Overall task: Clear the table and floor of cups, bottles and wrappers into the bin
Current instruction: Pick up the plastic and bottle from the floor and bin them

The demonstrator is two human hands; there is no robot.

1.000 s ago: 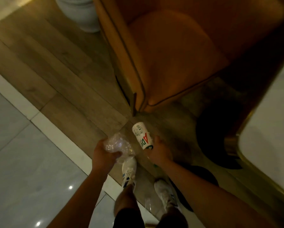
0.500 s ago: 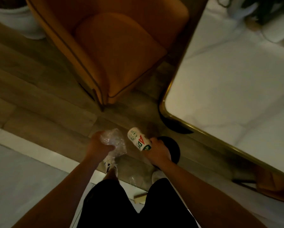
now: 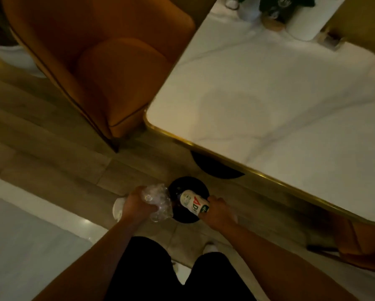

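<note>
Crumpled clear plastic wrapper (image 3: 158, 203) sat clenched in the left hand (image 3: 134, 206); the right hand's (image 3: 217, 210) grip wrapped a white cup (image 3: 192, 202) over the black bin (image 3: 188, 183), at six o'clock from the worktop (image 3: 269, 94).

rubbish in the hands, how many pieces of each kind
white bottle with red lettering, in the right hand: 1
crumpled clear plastic wrapper, in the left hand: 1
total: 2, both held over the black bin

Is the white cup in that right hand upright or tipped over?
Tipped. The white cup lies slanted in the right hand, its free end pointing over the black bin. Its contents cannot be told.
</note>
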